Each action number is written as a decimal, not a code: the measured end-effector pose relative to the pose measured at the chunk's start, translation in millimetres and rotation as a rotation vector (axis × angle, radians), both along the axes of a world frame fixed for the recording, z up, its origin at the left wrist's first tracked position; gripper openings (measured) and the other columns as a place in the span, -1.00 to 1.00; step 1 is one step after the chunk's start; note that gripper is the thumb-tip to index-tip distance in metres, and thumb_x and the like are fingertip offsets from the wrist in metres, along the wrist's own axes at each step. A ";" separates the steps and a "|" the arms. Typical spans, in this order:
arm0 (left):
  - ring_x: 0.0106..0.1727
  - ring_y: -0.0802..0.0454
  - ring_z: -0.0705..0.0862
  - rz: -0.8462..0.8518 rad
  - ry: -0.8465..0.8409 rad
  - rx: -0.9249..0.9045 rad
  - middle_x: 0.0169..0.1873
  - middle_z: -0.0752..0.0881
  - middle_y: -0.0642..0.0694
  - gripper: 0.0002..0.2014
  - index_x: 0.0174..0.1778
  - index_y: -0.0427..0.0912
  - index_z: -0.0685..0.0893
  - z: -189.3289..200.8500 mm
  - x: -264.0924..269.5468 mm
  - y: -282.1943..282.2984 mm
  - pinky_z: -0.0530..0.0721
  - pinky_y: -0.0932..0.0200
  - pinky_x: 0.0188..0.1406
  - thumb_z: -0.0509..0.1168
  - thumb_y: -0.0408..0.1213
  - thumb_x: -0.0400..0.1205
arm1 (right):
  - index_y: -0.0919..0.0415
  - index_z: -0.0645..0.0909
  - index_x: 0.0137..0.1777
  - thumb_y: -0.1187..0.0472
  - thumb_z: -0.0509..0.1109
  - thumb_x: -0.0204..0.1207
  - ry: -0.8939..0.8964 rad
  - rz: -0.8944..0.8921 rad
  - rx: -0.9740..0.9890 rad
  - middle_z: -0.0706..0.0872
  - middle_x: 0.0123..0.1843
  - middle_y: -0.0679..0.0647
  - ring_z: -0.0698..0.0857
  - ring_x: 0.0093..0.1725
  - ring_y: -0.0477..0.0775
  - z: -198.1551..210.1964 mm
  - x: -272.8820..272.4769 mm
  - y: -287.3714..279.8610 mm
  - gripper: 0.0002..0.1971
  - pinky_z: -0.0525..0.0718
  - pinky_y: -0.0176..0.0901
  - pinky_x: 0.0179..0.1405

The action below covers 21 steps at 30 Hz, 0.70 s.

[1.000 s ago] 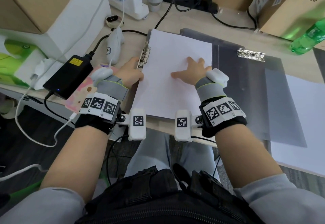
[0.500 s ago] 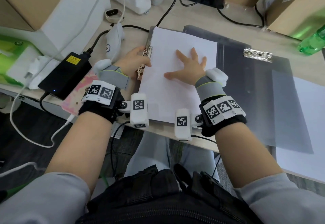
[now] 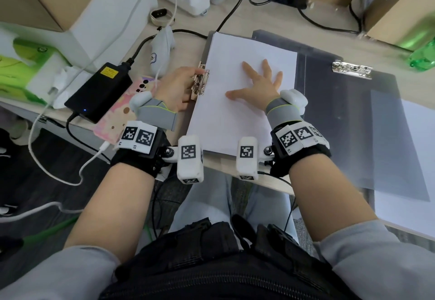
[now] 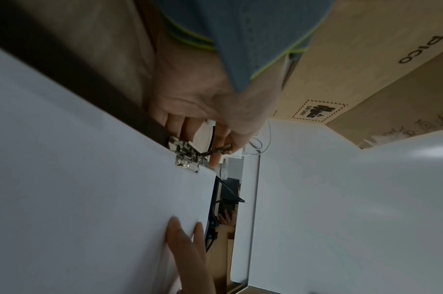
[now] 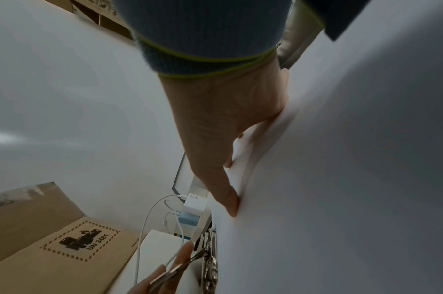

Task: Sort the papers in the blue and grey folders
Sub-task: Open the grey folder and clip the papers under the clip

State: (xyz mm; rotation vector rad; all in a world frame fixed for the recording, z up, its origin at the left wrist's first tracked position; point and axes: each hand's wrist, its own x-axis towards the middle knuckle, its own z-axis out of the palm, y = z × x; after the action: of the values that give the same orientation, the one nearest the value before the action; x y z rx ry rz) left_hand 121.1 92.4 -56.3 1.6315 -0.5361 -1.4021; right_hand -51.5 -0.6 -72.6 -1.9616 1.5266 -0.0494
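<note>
A stack of white papers (image 3: 235, 116) lies on a folder whose dark edge (image 3: 209, 47) shows along the stack's left side. A metal clip (image 3: 200, 84) sits on that edge. My left hand (image 3: 179, 87) pinches the clip's lever (image 4: 215, 150) between thumb and fingers. My right hand (image 3: 259, 85) lies flat on the papers with its fingers spread and presses them down (image 5: 230, 204). To the right the grey folder (image 3: 341, 116) lies open, with a silver clip (image 3: 352, 70) at its top.
A loose white sheet (image 3: 419, 182) lies at the far right under a translucent cover (image 3: 397, 149). Left of the folder are a pink phone (image 3: 117, 118), a black power adapter (image 3: 98, 92) and cables. Cardboard boxes (image 3: 400, 0) and a green bottle (image 3: 423, 57) stand behind.
My left hand moved from the stack's left edge up onto the metal clip and took hold of its lever. My right hand slid forward on the papers and spread its fingers.
</note>
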 end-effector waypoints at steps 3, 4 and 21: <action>-0.52 0.17 0.60 0.031 -0.030 -0.007 -0.37 0.64 0.08 -0.88 -0.18 0.03 0.58 -5.5 2.6 5.5 0.54 0.41 -0.47 0.17 -0.09 0.62 | -0.41 0.03 0.58 -0.27 0.46 0.25 -0.011 -0.004 -0.002 -0.29 0.70 -0.16 -0.44 0.63 0.29 0.7 1.1 1.2 -0.08 -0.17 0.42 0.60; -0.62 0.19 0.58 0.006 -0.024 0.021 -0.47 0.66 0.10 -0.85 -0.21 0.03 0.55 -5.1 2.1 8.5 0.52 0.48 -0.56 0.16 -0.05 0.62 | -0.41 0.03 0.58 -0.27 0.46 0.25 -0.012 -0.001 -0.005 -0.30 0.70 -0.16 -0.44 0.63 0.29 0.7 1.0 1.9 -0.08 -0.17 0.43 0.60; -0.08 -0.11 0.58 0.049 -0.162 0.029 -0.24 0.65 -0.02 -0.71 0.29 -0.22 0.57 -15.3 -2.5 12.4 0.58 -0.01 -0.05 0.25 -0.35 0.65 | -0.43 0.03 0.56 -0.29 0.45 0.23 -0.007 -0.003 -0.018 -0.29 0.70 -0.19 -0.44 0.64 0.25 -2.3 -0.3 1.9 -0.07 -0.19 0.45 0.58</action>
State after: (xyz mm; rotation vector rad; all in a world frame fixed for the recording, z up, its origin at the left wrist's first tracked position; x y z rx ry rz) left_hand 118.6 104.8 -71.6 1.7802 -0.5664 -1.2540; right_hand -51.8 1.3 -74.9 -1.9710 1.5297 -0.0714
